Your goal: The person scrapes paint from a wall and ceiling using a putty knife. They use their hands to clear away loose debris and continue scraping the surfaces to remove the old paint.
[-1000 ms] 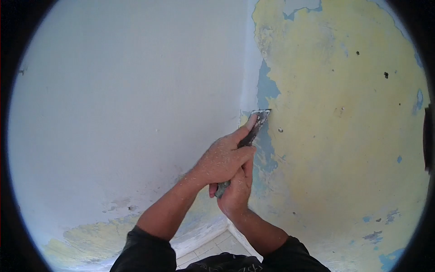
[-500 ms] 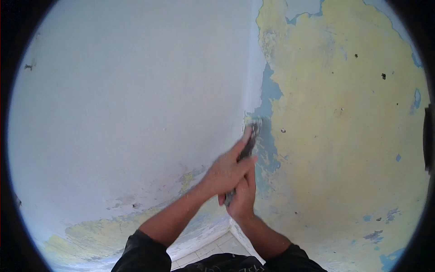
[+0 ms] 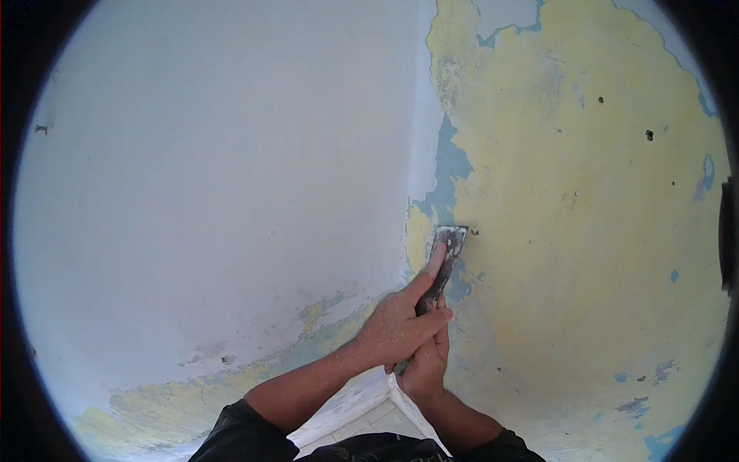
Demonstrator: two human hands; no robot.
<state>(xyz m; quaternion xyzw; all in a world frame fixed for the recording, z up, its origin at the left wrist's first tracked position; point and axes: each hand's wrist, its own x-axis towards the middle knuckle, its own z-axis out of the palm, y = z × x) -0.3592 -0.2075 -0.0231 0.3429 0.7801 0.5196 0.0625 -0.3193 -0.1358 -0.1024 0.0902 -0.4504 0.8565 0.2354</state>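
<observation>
A paint scraper (image 3: 451, 248) with a worn, paint-smeared blade points up the wall near the corner. Its blade edge lies at or very close to a blue patch on the yellow wall (image 3: 554, 254); contact is hard to tell. My left hand (image 3: 392, 325) is wrapped over the upper handle, one finger stretched along the blade. Lower down, my right hand (image 3: 428, 363) grips the handle, partly covered by my left hand. Pale dust specks both hands and forearms. Just left of the blade runs a yellow strip (image 3: 418, 237) beside ragged white paint.
A white wall (image 3: 231, 154) fills the left, its lower part worn to yellow and blue. Small holes and chipped spots mark the yellow wall. Below my arms, pale floor tiles (image 3: 369, 425) meet the corner. A dark object (image 3: 726, 235) sits at the far right edge.
Both hands and the scraper have moved down and slightly right, away from the white paint's lower edge. The yellow strip by the corner now shows more. The view has shifted a little.
</observation>
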